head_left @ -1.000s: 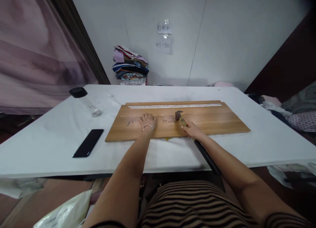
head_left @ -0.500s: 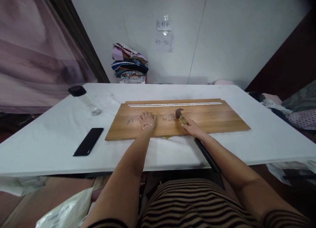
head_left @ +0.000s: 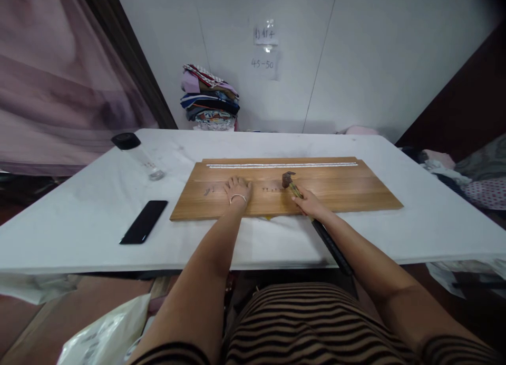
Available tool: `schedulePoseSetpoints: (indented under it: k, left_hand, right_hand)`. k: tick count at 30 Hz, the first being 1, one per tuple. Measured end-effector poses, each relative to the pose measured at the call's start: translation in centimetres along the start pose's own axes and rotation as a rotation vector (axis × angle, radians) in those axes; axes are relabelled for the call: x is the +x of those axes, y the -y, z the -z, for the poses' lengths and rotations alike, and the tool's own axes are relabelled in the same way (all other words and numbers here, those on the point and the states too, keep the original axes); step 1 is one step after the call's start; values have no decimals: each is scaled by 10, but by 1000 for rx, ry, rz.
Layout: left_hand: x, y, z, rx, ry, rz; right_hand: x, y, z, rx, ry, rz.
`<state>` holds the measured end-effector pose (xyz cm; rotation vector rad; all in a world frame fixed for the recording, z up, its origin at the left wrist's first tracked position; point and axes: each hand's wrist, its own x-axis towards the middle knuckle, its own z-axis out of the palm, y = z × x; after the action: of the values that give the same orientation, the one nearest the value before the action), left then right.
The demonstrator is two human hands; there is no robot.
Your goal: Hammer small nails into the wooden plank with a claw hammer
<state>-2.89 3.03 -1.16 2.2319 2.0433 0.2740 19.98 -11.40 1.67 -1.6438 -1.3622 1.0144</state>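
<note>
My left hand [head_left: 237, 189] lies flat on a wooden board [head_left: 336, 188], its fingers spread. In my right hand [head_left: 309, 201] is a claw hammer [head_left: 293, 188], gripped high on the handle near its dark head; the long black grip reaches back past the table's edge. A short row of nails [head_left: 272, 189] stands in the board between my left hand and the hammer head, which partly hides the row's right end. Loose nails [head_left: 208, 190] lie on the board left of my left hand. Two white strips [head_left: 282, 166] run along the board's far side.
A black phone [head_left: 144, 222] and a clear bottle with a black lid [head_left: 139, 157] lie on the white table [head_left: 95, 223] to the left. Folded clothes [head_left: 210, 99] are stacked behind the table, against a wall with paper signs [head_left: 264, 65].
The view has shifted slightly. My left hand stays flat on the board, and the hammer head stays close to the right end of the nail row.
</note>
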Motion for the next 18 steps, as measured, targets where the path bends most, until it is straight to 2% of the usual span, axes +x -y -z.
schedulePoseSetpoints:
  k: [4, 18]
  left_hand:
    - [0, 0, 0, -9, 2, -3]
    - [0, 0, 0, -25, 6, -4]
  right_hand:
    - [-3, 8, -1, -10, -13, -62]
    - [-5, 13, 0, -37, -9, -108]
